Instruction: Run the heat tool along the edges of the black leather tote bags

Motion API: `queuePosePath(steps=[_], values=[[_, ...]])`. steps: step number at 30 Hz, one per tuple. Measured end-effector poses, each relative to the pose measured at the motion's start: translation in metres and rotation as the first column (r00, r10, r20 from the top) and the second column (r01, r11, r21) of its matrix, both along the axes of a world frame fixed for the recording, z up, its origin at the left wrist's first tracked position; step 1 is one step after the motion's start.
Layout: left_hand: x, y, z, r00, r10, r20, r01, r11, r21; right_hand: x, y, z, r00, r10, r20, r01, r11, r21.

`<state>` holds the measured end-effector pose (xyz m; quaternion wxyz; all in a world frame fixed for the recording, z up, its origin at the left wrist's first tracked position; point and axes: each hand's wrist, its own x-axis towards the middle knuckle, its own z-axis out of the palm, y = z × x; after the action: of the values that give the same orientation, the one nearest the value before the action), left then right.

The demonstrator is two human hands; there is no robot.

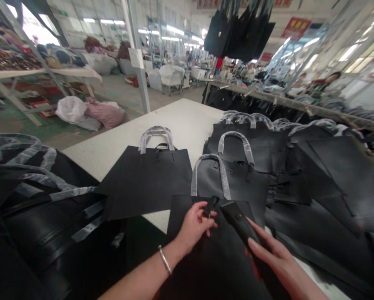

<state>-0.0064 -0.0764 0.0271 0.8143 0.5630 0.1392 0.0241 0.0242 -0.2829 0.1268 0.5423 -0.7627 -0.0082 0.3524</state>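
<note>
A black tote bag [202, 254] lies right in front of me, its handle [210, 160] wrapped in clear plastic and pointing away. Over the bag's top edge, my left hand [194, 225] pinches a small black strap [211, 204] between thumb and fingers. My right hand [269, 250] is wrapped around a long black hand-held tool [237, 216] with a round button-like spot near its tip; its exact kind I cannot make out. The tool's tip is just right of the strap, apart from my left fingers. Another black tote [152, 179] lies farther off to the left.
Stacked black bags [327, 175] cover the table's right side, and more bags with wrapped handles [33, 208] are heaped at left. Beyond the white tabletop [180, 121] rises a metal post [139, 66]. Black bag pieces [237, 35] hang overhead. Sacks [104, 113] sit on the floor.
</note>
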Motion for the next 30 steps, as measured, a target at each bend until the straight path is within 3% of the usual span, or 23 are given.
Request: queuePosePath(steps=[1, 2, 3, 4, 5, 6, 7, 13, 17, 20, 23, 30], values=[[0.007, 0.017, 0.003, 0.999, 0.011, 0.039, -0.016, 0.992, 0.127, 0.002, 0.002, 0.002, 1.000, 0.018, -0.005, -0.018, 1.000, -0.022], [0.014, 0.036, 0.005, 0.997, 0.012, 0.074, -0.036, 0.944, 0.327, 0.004, 0.003, 0.003, 0.999, 0.048, -0.022, -0.049, 0.998, -0.041], [0.021, 0.054, 0.006, 0.996, -0.002, 0.093, -0.051, 0.824, 0.565, 0.004, 0.005, 0.003, 0.995, 0.088, -0.049, -0.090, 0.994, -0.055], [0.026, 0.071, 0.005, 0.996, -0.019, 0.091, -0.057, 0.645, 0.762, 0.005, 0.008, 0.001, 0.988, 0.132, -0.077, -0.137, 0.989, -0.061], [0.030, 0.085, 0.004, 0.997, -0.032, 0.077, -0.053, 0.465, 0.884, 0.004, 0.012, -0.001, 0.979, 0.174, -0.103, -0.181, 0.982, -0.061], [0.032, 0.095, 0.002, 0.998, -0.042, 0.057, -0.040, 0.327, 0.944, 0.004, 0.017, -0.005, 0.969, 0.213, -0.123, -0.221, 0.974, -0.056], [0.033, 0.102, -0.001, 0.998, -0.048, 0.039, -0.026, 0.250, 0.968, 0.004, 0.023, -0.009, 0.959, 0.248, -0.138, -0.256, 0.965, -0.048], [0.032, 0.101, -0.014, 0.998, -0.068, 0.013, -0.001, 0.175, 0.985, 0.012, 0.057, -0.029, 0.897, 0.369, -0.242, -0.356, 0.929, 0.100], [0.033, 0.101, -0.013, 0.997, -0.080, 0.001, 0.012, 0.166, 0.986, 0.022, 0.072, -0.031, 0.881, 0.357, -0.312, -0.328, 0.934, 0.141], [0.034, 0.104, -0.013, 0.997, -0.081, -0.012, 0.026, 0.169, 0.985, 0.025, 0.083, -0.034, 0.899, 0.352, -0.259, -0.326, 0.935, 0.139], [0.035, 0.103, -0.014, 0.997, -0.066, -0.030, 0.041, 0.174, 0.984, 0.025, 0.082, -0.034, 0.906, 0.376, -0.196, -0.355, 0.925, 0.134], [0.040, 0.101, -0.010, 0.993, -0.040, -0.111, 0.117, 0.201, 0.973, 0.014, 0.064, -0.030, 0.891, 0.380, -0.249, -0.369, 0.925, 0.090]])
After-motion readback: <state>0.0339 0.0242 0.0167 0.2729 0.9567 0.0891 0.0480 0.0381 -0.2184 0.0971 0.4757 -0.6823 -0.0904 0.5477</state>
